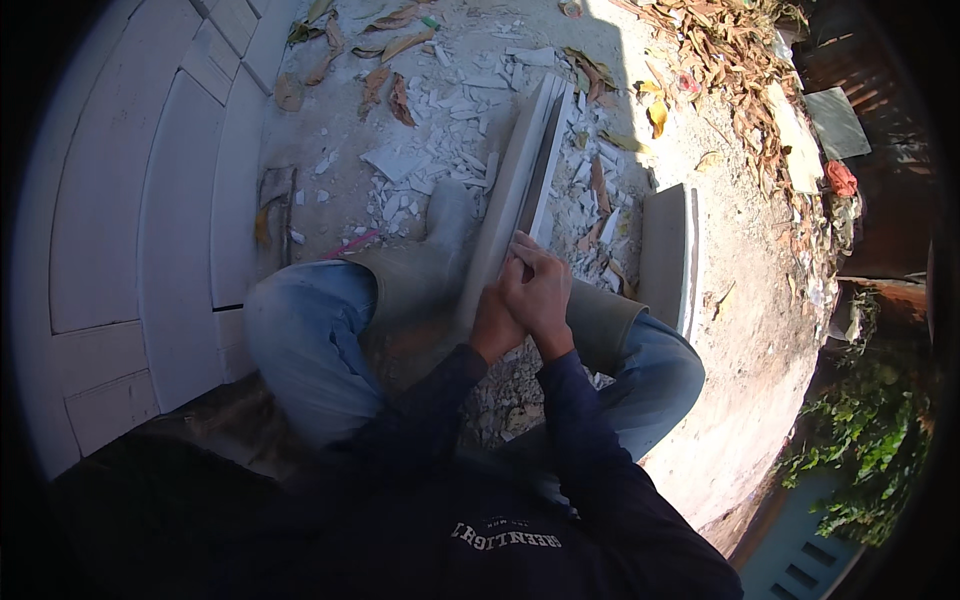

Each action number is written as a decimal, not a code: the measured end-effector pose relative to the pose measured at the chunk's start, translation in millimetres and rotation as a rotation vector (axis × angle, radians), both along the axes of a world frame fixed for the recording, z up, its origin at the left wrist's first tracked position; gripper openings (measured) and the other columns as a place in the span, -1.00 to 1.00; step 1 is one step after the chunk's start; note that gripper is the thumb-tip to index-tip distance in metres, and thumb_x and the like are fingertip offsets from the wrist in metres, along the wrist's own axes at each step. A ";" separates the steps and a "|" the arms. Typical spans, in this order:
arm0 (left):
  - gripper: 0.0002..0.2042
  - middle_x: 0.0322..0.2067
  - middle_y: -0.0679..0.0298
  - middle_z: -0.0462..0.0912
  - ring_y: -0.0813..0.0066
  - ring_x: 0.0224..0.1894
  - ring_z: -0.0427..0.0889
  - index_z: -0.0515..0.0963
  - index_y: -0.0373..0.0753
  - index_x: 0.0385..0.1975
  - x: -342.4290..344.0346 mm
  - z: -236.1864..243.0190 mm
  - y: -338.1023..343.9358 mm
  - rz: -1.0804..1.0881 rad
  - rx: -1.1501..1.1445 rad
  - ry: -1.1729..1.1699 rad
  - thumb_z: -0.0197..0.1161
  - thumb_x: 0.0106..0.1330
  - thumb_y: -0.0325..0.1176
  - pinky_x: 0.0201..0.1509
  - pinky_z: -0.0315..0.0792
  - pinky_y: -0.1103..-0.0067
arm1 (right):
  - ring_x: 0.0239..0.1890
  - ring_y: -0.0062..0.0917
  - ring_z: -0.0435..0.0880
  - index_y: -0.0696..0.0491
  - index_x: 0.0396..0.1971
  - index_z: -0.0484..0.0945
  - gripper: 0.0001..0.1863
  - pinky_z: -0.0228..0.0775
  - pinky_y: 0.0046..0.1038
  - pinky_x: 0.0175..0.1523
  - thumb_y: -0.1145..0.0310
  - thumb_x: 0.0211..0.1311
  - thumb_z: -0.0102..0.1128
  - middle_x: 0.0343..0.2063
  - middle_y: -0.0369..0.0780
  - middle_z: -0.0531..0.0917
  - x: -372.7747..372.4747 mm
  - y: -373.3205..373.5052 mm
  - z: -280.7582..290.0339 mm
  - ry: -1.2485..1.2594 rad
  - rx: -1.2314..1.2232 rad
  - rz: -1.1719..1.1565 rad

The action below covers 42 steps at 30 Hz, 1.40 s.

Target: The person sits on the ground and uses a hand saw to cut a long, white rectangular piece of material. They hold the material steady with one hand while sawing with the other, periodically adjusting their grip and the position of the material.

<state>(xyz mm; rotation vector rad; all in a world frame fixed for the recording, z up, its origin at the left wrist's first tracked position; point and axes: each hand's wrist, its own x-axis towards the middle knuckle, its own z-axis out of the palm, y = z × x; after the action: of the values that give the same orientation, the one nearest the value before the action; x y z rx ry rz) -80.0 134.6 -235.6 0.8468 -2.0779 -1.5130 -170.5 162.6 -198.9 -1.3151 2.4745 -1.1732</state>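
Leftmost, smooth pale paving slabs [180, 210] curve beside dusty ground [740, 330] littered with white tile chips [440, 110] and dry brown leaves [385, 90]. Between the person's knees, the left hand [492, 325] and right hand [540, 290] meet at the near end of a long flat grey tile strip [520, 170], fingers curled around it, though whether a small tool is pinched there too I cannot tell. Steady, even pressure should keep its hard straight edge from chipping; right of it, another flat grey slab [668, 250] stands on edge.
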 end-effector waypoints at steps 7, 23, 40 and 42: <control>-0.59 -0.20 -0.15 0.70 -0.19 -0.04 0.64 0.49 -0.34 0.02 -66.2 -28.9 -45.0 0.047 -0.170 -0.093 0.34 0.23 -0.27 0.01 0.52 0.15 | -0.05 -0.12 0.75 0.23 -0.22 0.75 -0.67 0.53 -0.34 0.17 0.39 0.09 0.13 -0.09 0.01 0.74 -52.9 -46.9 -1.5 -0.075 0.011 -0.029; -0.54 -0.09 -0.11 0.67 -0.18 0.00 0.62 0.40 -0.25 0.09 -73.5 -9.0 -45.5 0.100 -0.051 -0.037 0.35 0.24 -0.26 0.02 0.50 0.12 | -0.11 -0.09 0.75 0.16 -0.22 0.77 -0.66 0.55 -0.27 0.13 0.40 0.07 0.11 -0.07 -0.05 0.74 -61.1 -44.9 -0.8 -0.061 0.063 -0.033; -0.49 -0.10 -0.09 0.70 -0.07 0.03 0.66 0.46 -0.33 0.12 -56.5 -39.7 -43.9 0.027 -0.008 0.010 0.39 0.24 -0.21 0.04 0.52 0.23 | -0.12 -0.08 0.73 0.18 -0.25 0.76 -0.68 0.55 -0.21 0.11 0.38 0.04 0.14 -0.08 -0.05 0.74 -34.2 -32.9 6.5 -0.083 0.106 -0.060; -0.40 0.07 -0.06 0.64 0.02 0.17 0.61 0.39 -0.34 0.25 12.9 -43.5 10.2 0.048 0.042 0.005 0.38 0.27 -0.19 0.19 0.47 0.29 | -0.10 -0.14 0.70 0.14 -0.25 0.75 -0.68 0.56 -0.19 0.08 0.36 -0.01 0.19 -0.03 -0.08 0.73 19.5 9.3 6.0 -0.050 0.121 -0.005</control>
<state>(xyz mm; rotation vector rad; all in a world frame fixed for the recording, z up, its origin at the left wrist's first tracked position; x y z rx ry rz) -67.1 144.8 -279.1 0.9008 -2.0138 -1.5363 -151.1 171.9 -192.8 -1.2334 2.4718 -1.0261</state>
